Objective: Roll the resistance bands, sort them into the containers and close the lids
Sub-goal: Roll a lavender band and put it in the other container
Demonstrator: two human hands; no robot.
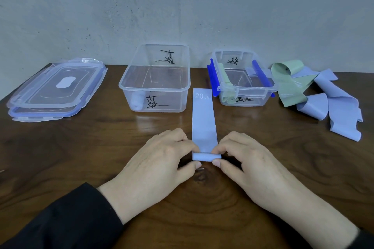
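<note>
At six o'clock on the wooden table (60,157), a lavender resistance band (204,119) marked "20 LB" lies flat, its length running toward twelve o'clock, with its near end already curled into a small roll (206,156). The left hand (162,159) pinches the roll's left end between thumb and fingertips; the right hand (242,159) pinches its right end the same way.

To roll well, I judge both hands should turn evenly and keep the edges lined up so the roll does not cone, with light tension on the flat tail.

At eleven o'clock of the band stands the larger clear container (155,79), holding what looks like one pale roll. At one o'clock stands the smaller container with blue clips (242,81), holding rolled green bands. Loose lavender and green bands (315,95) lie heaped at two o'clock. Two lids (56,89) are stacked at ten o'clock, not yet fitted.
</note>
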